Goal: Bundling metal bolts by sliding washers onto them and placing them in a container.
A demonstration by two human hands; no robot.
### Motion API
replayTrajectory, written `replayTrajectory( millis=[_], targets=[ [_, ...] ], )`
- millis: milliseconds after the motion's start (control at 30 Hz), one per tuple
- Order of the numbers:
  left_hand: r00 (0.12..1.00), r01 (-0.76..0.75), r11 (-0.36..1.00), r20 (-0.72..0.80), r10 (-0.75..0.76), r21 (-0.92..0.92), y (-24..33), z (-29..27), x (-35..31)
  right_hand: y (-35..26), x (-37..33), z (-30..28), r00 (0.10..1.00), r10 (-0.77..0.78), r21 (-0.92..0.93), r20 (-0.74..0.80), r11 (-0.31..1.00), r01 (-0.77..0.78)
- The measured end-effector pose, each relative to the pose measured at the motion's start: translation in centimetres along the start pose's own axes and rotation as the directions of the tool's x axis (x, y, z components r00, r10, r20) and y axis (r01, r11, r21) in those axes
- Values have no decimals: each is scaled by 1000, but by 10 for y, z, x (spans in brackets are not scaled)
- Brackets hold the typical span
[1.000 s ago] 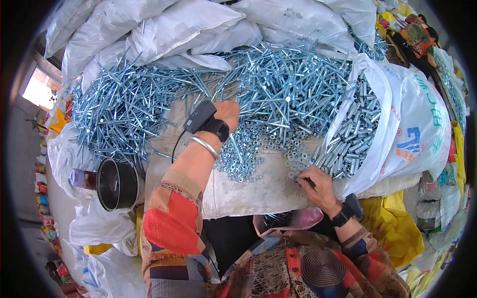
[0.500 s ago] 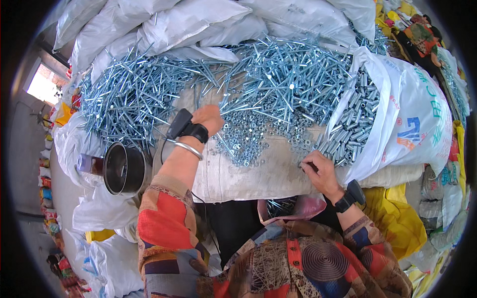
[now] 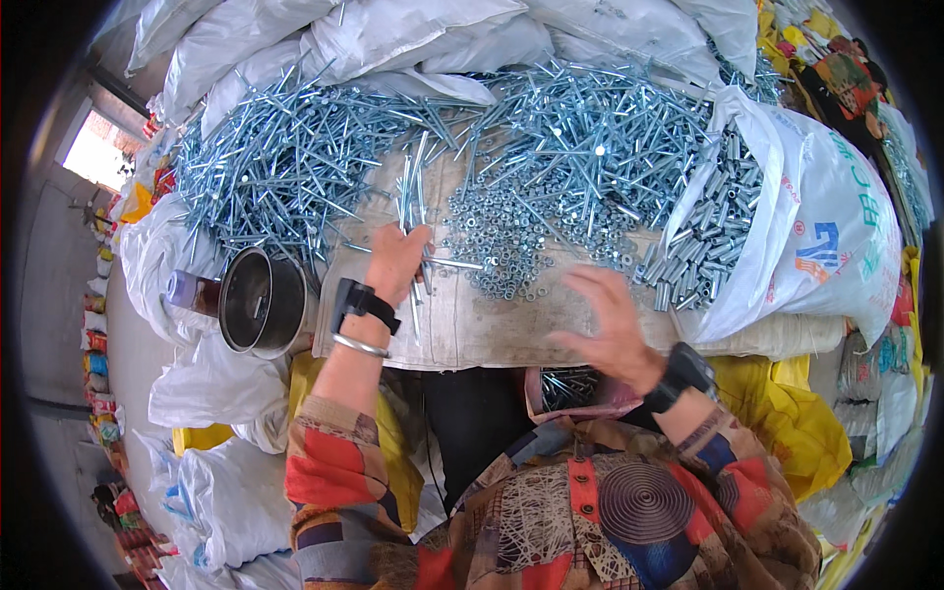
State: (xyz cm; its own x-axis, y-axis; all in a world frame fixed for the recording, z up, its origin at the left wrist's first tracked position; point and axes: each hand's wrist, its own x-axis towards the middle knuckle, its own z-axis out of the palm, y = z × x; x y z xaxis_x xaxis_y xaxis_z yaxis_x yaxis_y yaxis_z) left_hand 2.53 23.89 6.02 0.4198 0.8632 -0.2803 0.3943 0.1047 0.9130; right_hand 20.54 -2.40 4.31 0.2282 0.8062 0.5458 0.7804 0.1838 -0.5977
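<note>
My left hand [image 3: 395, 262] is closed around a loose bunch of long silver bolts [image 3: 414, 182]; some point away from me, others stick out below it and to its right. My right hand [image 3: 612, 329], slightly blurred, is raised over the near side of the cloth [image 3: 472, 339] with fingers apart and nothing visible in it. Beyond and between the hands lies a spread of small nuts [image 3: 500, 241]. Long bolts are heaped at the far left [image 3: 280, 162] and in a second pile [image 3: 590, 128] at the far middle. Short metal sleeves [image 3: 723, 211] spill from a white sack [image 3: 831, 241] on the right.
A dark round pot [image 3: 263, 300] stands left of the cloth, beside a purple-capped bottle [image 3: 192, 292]. Full white sacks [image 3: 413, 34] line the far side. A pink-rimmed container of dark metal pieces [image 3: 570, 388] sits by my lap. Yellow bags [image 3: 782, 423] lie at the near right.
My left hand has drawn back from the nuts, down and left, and the bolts in it now show. My right hand has opened and moved slightly left. The view has shifted a little.
</note>
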Motion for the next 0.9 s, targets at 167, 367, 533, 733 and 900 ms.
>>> replayTrajectory(
  millis=[167, 367, 533, 733, 900],
  targets=[
    [998, -56, 998, -25, 56, -5, 2, 30, -16, -18, 49, 75, 977, 200, 453, 75, 866, -212],
    [880, -439, 876, -102, 464, 198, -19, 26, -22, -5, 95, 122, 887, 411, 885, 210, 307, -351],
    [888, -429, 897, -131, 440, 103, -42, 21, -16, -11, 124, 122, 892, 241, 891, 383, 161, -426],
    [909, -411, 912, -91, 407, -25, -43, 24, -18, -9, 137, 137, 899, 289, 878, 330, 256, -405],
    [750, -660, 738, -78, 657, -140, -49, 18, -9, -39, 160, 114, 934, 179, 848, 308, 394, -355]
  ],
)
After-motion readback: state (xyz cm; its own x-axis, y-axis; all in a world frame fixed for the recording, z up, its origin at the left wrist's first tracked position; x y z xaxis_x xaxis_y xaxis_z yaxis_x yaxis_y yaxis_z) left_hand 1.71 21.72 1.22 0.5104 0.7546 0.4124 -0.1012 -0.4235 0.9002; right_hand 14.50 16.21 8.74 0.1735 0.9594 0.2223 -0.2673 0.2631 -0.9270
